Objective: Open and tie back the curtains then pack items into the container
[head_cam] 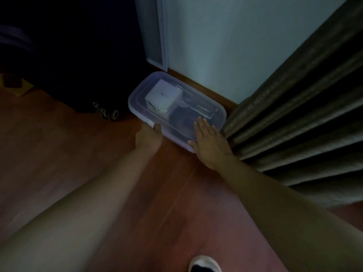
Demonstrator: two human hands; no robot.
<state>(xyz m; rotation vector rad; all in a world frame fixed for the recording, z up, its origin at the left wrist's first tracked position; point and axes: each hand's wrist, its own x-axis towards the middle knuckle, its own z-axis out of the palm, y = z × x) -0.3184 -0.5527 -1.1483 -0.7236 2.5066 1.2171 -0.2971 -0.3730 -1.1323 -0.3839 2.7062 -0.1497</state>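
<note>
One container (135, 109), one white box (163, 95) inside. My left fingers (157, 127) grasp its near rim; my right fingers (203, 127) rest flat, released, on top.

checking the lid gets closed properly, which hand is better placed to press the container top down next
Right, probably. The right hand lies flat, fingers straight, on the top of the container near its right corner. The left hand grips the near left rim, better suited to steadying.
</note>
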